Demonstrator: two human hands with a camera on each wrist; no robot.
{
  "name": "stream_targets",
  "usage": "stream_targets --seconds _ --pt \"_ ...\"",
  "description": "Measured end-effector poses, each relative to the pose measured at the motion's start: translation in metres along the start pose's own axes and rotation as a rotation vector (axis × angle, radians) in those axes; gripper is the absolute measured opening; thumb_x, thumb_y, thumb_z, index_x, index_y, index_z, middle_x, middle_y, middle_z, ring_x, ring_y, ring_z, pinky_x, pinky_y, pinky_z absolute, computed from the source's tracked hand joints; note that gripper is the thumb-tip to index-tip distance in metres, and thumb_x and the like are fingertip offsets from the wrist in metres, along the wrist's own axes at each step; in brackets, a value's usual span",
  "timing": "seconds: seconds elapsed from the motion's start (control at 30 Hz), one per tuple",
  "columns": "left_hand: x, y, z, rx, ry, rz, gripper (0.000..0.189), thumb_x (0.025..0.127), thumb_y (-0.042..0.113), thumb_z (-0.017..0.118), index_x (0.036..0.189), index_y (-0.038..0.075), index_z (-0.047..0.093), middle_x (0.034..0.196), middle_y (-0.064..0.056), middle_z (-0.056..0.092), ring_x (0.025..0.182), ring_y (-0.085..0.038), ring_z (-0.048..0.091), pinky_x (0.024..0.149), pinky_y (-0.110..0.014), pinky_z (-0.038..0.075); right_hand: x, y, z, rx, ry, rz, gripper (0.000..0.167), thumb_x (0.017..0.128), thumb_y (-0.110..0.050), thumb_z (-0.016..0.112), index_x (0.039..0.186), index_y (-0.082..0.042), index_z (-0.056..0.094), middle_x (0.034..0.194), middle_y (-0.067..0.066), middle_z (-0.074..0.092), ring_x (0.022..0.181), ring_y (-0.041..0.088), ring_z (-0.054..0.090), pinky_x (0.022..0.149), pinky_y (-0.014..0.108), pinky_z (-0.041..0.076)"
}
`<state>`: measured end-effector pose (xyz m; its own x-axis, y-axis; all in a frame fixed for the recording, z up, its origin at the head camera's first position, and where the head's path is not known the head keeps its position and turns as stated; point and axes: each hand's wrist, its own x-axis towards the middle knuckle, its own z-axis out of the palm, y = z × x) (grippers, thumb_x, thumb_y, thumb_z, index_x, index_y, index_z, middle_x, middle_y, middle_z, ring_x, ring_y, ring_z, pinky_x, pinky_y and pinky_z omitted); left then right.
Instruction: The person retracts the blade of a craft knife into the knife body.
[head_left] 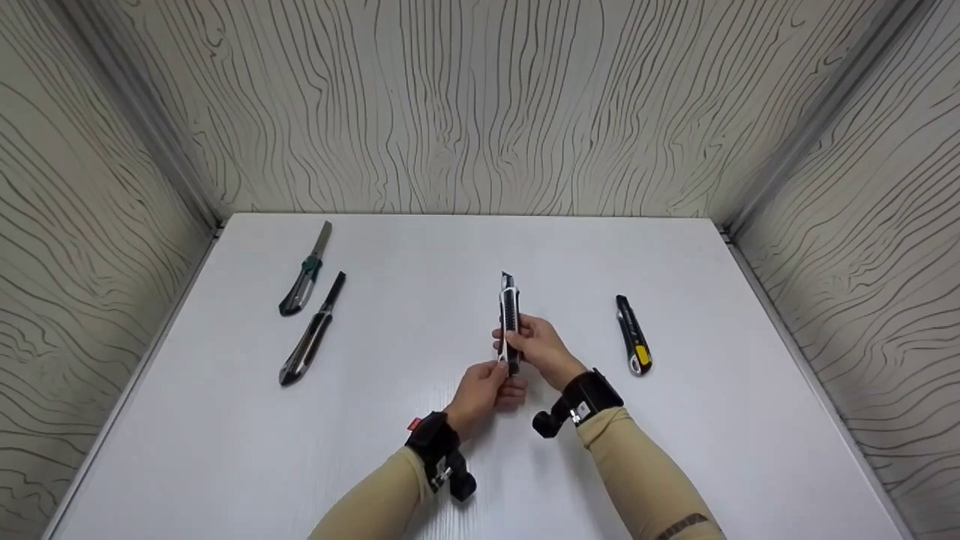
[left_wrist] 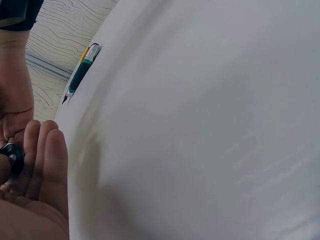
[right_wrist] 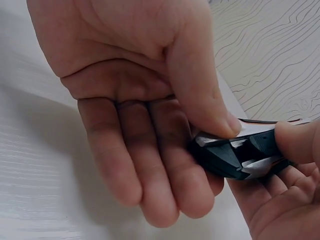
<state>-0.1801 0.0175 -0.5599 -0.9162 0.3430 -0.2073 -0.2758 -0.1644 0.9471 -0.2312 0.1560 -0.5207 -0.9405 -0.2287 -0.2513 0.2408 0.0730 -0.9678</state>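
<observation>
A silver-and-black snap-off utility knife [head_left: 510,315] was held over the middle of the white table [head_left: 405,300], lying in both of the person's hands with its angled tip pointing away toward the back wall [head_left: 465,105]. The right hand [head_left: 546,349] grasped the middle of the handle, its thumb laid across the top face and its fingers passing underneath, so that some fingertips showed on the far side. The left hand [head_left: 480,394] pinched the rear end of the same handle between thumb and forefinger; in the right wrist view its other fingers were loosely bent, side by side, next to the knife's dark end. On the left part of the table lay two more cutters, near each other but apart: a green-and-black cutter [head_left: 301,287] with a long blade extended toward the back edge, and, nearer the person, a dark cutter with silver trim [head_left: 307,347], both slanting the same way. To the right of the hands a black cutter with a yellow slider [head_left: 634,334] rested by itself, the yellow part toward the person. Each wrist wore a black strap with a small camera mount, the left strap [head_left: 433,441] and the right strap [head_left: 591,394], just beyond the tan sleeves [head_left: 637,465].
</observation>
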Motion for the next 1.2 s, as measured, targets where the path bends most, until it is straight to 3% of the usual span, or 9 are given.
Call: stream_targets --seconds 0.57,1.2 --pt "0.0008 0.0008 -0.0024 0.014 -0.001 0.003 0.037 0.105 0.012 0.037 0.115 -0.019 0.053 0.097 -0.024 0.071 0.079 -0.017 0.070 0.081 -0.040 0.060 0.0007 0.0030 -0.0002 -0.019 -0.024 -0.015 0.045 0.098 -0.002 0.050 0.140 0.008 0.040 0.130 0.027 0.059 0.107 0.021 0.066 0.094 0.032 0.053" --pt "-0.0026 -0.0011 -0.0036 0.003 0.021 -0.039 0.039 0.106 0.017 0.037 0.120 -0.016 0.053 0.100 -0.023 0.072 0.082 -0.017 0.071 0.082 -0.038 0.060 -0.0014 0.0087 0.0016 -0.080 -0.079 -0.031 0.055 0.094 0.005 0.049 0.146 0.006 0.032 0.137 0.026 0.054 0.120 0.031 0.061 0.104 0.037 0.048"
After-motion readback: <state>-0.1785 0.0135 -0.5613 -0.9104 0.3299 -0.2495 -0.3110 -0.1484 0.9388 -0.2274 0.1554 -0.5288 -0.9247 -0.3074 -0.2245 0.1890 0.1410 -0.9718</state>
